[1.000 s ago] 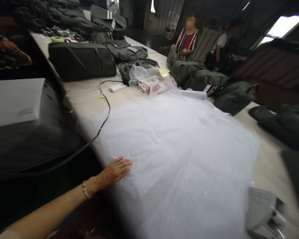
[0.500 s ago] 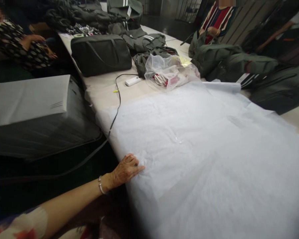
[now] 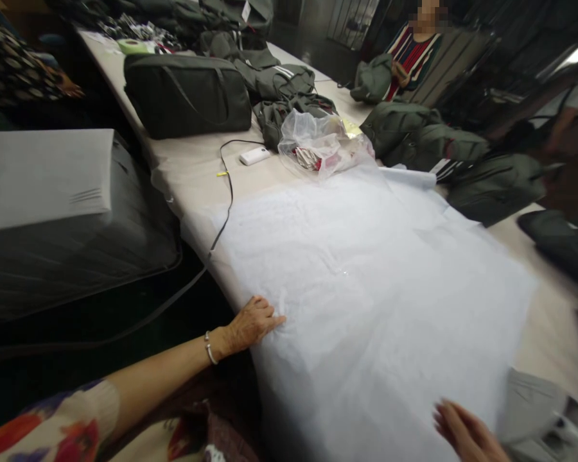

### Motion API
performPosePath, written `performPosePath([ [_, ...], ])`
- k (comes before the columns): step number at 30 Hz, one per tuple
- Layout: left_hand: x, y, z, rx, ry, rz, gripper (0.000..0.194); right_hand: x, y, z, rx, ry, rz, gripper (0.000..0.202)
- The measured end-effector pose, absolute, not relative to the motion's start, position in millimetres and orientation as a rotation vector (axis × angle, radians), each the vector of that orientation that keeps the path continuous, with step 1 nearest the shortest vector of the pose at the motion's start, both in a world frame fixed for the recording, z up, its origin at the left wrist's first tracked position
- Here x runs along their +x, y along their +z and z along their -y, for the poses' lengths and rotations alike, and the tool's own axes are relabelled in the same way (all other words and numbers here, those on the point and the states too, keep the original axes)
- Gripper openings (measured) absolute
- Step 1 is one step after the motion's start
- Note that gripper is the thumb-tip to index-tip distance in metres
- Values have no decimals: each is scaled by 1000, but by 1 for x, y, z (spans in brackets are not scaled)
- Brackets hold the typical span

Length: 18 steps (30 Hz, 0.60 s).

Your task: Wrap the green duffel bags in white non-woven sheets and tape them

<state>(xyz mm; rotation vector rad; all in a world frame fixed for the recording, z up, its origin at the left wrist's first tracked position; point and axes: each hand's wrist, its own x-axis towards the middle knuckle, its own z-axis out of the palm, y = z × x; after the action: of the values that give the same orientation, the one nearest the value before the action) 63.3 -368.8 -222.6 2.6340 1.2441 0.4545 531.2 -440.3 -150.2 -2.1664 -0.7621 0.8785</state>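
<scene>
A wide, thin white sheet [image 3: 366, 276] lies spread over the table, slightly wrinkled. At its left edge my left hand [image 3: 255, 323] is closed, fingers curled and pinching the sheet, with a small raised fold beside the fingertips. Low on the right, my right hand [image 3: 467, 431] hovers over or rests on the sheet, its fingers stretched out and slightly blurred; whether it touches cannot be told. Just right of that hand sits a grey folded item [image 3: 534, 410] with dark openings, its kind unclear.
A dark green bag [image 3: 187, 96], a white power bank [image 3: 254, 156] with a cable, and a clear plastic bag [image 3: 318, 144] stand beyond the sheet. More green bags [image 3: 494, 186] line the right. A large grey wrapped block [image 3: 43, 179] is at left. People stand across the table.
My right hand has come into view at the lower right. The view has swung right, showing the sheet's right edge and the grey item. My left hand stays at the left edge.
</scene>
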Motion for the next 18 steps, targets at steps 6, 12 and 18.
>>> performPosePath([
  [6, 60, -224, 357, 2477, 412, -1174, 33, 308, -132, 371, -1704, 1422, 974, 58],
  [12, 67, -226, 357, 2337, 426, -1351, 30, 237, -162, 339, -1790, 1505, 1076, 35],
  [18, 69, -224, 359, 2268, 410, -1460, 32, 223, -181, 328, -1882, 1531, 1026, 35],
])
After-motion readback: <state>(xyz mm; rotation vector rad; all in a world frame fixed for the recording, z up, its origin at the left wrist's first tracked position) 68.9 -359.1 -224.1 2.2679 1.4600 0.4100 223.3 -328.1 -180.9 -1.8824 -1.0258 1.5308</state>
